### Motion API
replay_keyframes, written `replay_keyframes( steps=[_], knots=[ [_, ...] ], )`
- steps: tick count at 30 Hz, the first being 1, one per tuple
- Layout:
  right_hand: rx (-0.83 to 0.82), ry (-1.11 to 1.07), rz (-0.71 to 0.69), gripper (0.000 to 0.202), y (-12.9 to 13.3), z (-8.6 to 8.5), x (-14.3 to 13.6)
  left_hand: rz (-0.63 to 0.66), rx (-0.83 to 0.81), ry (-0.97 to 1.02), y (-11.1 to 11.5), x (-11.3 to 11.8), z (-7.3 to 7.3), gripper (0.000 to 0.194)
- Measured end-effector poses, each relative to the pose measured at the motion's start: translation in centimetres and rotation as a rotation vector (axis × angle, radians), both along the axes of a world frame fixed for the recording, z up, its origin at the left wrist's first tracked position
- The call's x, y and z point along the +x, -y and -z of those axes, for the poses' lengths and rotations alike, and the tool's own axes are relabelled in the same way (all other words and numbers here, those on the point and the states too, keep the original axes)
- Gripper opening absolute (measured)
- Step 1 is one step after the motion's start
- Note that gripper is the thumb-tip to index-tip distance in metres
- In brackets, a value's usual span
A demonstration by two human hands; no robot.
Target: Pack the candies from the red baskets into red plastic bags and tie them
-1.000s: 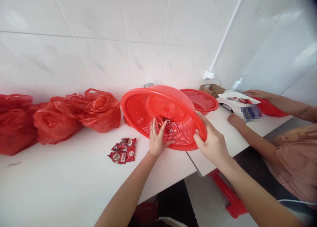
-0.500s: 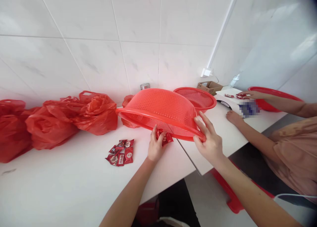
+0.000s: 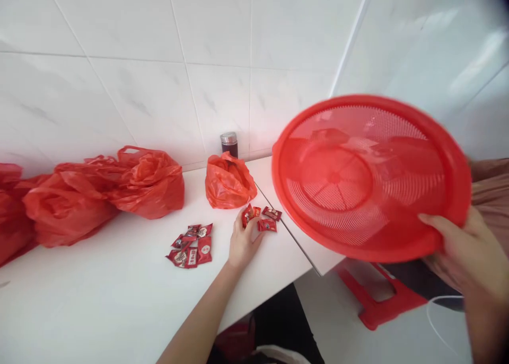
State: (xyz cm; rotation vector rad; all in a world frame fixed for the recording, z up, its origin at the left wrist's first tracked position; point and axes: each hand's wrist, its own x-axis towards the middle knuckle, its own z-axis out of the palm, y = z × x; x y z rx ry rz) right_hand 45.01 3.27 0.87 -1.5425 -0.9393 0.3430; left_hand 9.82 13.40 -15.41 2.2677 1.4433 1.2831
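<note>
My right hand (image 3: 475, 250) grips the rim of a red plastic colander (image 3: 338, 176), thumb inside. The colander is lifted and tilted, its hollow side facing me, with nothing visible inside. My left hand (image 3: 243, 242) rests low over the white table, fingers and thumb curled round a small red packet (image 3: 247, 214). Beside its fingertips lie a few more packets, among them a red one (image 3: 267, 225) and a darker one (image 3: 272, 213). Left of that hand, several red packets (image 3: 204, 249) lie in a loose cluster on the table.
Red plastic bags (image 3: 151, 181) line the wall on the left. A smaller red bag (image 3: 229, 181) stands before a dark jar with a silver lid (image 3: 229, 141). A seam crosses the white table (image 3: 119, 300). Below is a red stool (image 3: 374, 300); another person's clothing (image 3: 491, 194) shows at right.
My right hand has swung the colander up and to the right, turning its hollow side towards me. Packets by my left hand are now uncovered. The colander now hides most of the other person.
</note>
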Motion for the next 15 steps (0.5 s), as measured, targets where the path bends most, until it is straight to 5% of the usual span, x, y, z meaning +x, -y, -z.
replay_keyframes(
  steps=[6,15],
  knots=[
    [-0.357,-0.353,0.046,0.032,5.2,4.8,5.7,-0.014,-0.007,0.032,-0.3,0.1,-0.1,0.043],
    [-0.403,-0.556,-0.004,0.029,3.1,8.5,4.7,-0.241,-0.048,-0.036,0.3,0.0,-0.3,0.042]
  ],
)
